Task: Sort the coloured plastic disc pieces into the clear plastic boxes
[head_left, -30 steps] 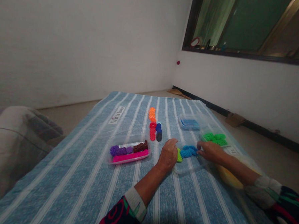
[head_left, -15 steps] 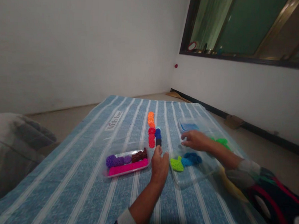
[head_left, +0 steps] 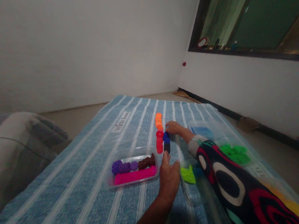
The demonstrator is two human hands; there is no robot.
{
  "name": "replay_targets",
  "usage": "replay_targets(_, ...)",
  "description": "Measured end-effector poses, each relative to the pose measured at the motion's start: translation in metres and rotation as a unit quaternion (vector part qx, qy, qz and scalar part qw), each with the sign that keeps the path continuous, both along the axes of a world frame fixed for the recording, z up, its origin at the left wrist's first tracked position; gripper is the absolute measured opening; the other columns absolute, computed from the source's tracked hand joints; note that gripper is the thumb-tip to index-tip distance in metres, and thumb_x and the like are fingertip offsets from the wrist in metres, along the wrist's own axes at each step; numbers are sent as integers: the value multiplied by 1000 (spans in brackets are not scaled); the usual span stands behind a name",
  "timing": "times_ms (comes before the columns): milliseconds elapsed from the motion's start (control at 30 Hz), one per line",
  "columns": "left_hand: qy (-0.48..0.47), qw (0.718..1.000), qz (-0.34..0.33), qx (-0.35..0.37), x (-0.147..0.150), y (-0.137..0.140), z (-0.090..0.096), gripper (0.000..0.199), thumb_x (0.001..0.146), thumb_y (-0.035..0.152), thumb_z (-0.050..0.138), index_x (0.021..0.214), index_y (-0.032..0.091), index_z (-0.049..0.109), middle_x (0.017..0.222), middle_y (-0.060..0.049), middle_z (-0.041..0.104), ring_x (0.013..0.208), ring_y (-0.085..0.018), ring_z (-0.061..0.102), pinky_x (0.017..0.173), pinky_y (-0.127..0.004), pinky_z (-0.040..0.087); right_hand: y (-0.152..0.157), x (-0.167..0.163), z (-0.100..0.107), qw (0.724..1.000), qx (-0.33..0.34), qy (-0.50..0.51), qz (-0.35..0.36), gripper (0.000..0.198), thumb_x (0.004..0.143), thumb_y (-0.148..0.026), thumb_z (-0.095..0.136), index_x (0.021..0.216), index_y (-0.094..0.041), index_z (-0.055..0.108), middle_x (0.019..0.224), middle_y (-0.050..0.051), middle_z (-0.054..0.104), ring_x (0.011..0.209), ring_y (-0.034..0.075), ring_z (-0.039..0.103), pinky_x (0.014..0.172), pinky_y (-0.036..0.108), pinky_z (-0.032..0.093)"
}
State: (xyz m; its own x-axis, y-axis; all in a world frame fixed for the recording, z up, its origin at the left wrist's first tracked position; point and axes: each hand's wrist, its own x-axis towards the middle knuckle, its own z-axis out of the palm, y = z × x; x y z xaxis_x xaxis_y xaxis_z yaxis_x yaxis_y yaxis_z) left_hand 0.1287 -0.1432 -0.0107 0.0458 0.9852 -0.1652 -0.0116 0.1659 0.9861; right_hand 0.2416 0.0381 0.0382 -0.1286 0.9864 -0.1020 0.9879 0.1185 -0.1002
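Right hand (head_left: 174,127) farther left, beside dark-blue pieces (head_left: 166,137)

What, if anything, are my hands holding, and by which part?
I cannot tell: the left hand is at the near end of the black piece, the right hand by the blue pieces; no grip shows clearly.

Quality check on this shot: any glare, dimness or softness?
Head view: dim overall, the black piece by the left hand losing surface detail; head view: pale glare streak inside the clear container; head view: yellow shapes at lower right hazy.
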Motion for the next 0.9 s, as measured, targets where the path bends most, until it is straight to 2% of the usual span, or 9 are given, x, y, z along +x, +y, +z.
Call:
replay_targets(133, 6, 1000, -5, 3, 0, -2, 2, 69, 78, 20, 53, 141, 4, 32, 147, -23, 38, 133, -26, 42, 105, -34, 38, 4, 0, -6, 1000, -9, -4, 8, 26, 76, -15, 56, 97, -15, 72, 94, 8, 72, 90, 19, 65, 69, 20, 44)
replay_targets(300, 15, 1000, -15, 3, -1, -4, 8, 69, 78, 21, 52, 142, 5, 31, 148, -22, 36, 132, -26, 43, 105, -35, 38, 0, 2, -3, 1000, -19, -11, 13, 29, 75, -15, 56, 100, -15, 72, 92, 6, 73, 85, 16, 65, 64, 17, 42)
replay_targets(467, 33, 999, -17, 17, -1, -4, 10, 66, 79, 21, 51, 140, 5, 34, 147, -21, 37, 132, -25, 43, 104, -32, 40, -1, -3, 1, 999, -32, -34, 9, 28, 79, -21, 53, 93, -10, 75, 90, 12, 73, 83, 20, 66, 63, 21, 43)
replay_targets(667, 22, 1000, -7, 13, -1, -2, 6, 69, 79, 21, 53, 142, 5, 32, 147, -21, 37, 135, -24, 39, 106, -32, 37, 4, -7, 3, 998, -46, -41, -3, 31, 80, -20, 52, 100, -8, 73, 98, 19, 71, 87, 22, 67, 63, 22, 44)
replay_targets(900, 31, 999, -8, 8, -1, -1, 6, 69, 78, 21, 53, 142, 6, 31, 147, -20, 38, 135, -23, 39, 106, -29, 36, -3, -9, 11, 999, -44, -24, -15, 31, 77, -18, 55, 99, -8, 73, 99, 17, 72, 88, 22, 67, 65, 21, 44)
